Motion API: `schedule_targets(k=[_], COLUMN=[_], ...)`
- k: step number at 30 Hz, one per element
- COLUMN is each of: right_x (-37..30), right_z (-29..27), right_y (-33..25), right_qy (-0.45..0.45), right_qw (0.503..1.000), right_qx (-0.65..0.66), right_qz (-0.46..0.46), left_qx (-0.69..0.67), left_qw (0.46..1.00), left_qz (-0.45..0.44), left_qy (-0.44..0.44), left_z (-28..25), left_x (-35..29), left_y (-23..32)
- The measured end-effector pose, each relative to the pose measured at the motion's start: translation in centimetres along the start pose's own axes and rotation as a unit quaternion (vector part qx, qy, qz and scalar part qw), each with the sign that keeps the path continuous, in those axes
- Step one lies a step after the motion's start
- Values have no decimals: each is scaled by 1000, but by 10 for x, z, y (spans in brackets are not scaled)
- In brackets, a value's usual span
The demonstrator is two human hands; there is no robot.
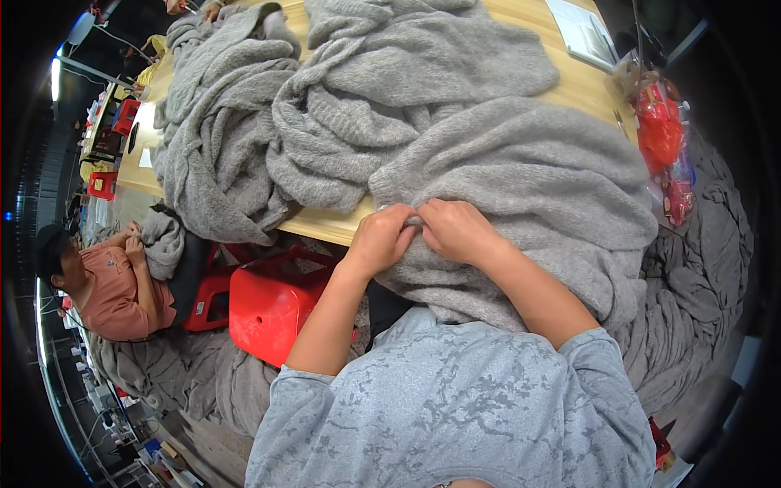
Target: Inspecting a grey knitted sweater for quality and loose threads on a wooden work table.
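Observation:
A large grey knitted garment lies over the table's near edge and hangs down toward my lap. Both hands pinch its edge close together, with fingertips almost touching. My left hand has thumb and fingers closed on a small fold of the knit. Right beside it, my right hand grips the same fold. Whether a needle or thread is between the fingers cannot be made out. More grey knitwear is heaped on the table just beyond my hands, and another pile lies to the left.
Red plastic stools stand left of me. A person sits there, holding grey knit. Grey fabric heaps cover the floor at right. Red plastic bags hang by the wooden table's right edge, below a white notebook.

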State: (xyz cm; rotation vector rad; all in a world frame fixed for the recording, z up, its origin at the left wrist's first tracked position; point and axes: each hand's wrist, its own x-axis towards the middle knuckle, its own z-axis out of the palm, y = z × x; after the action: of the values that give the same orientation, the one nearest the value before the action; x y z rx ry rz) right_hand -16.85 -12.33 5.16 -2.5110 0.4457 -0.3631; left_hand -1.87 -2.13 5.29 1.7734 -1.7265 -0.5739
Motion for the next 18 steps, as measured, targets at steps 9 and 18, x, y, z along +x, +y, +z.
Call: schedule_targets(k=[9,18], right_x=[10,9], right_z=[-1,5], right_y=[-1,14], right_qy=[5,6], right_qw=[994,989], right_qx=[94,140], right_qz=[51,43], left_qx=[-104,-109], left_qw=[994,994], left_qz=[-41,-14], left_qy=[4,-4], left_z=[0,0], left_x=[-2,-2], left_y=[-6,-11])
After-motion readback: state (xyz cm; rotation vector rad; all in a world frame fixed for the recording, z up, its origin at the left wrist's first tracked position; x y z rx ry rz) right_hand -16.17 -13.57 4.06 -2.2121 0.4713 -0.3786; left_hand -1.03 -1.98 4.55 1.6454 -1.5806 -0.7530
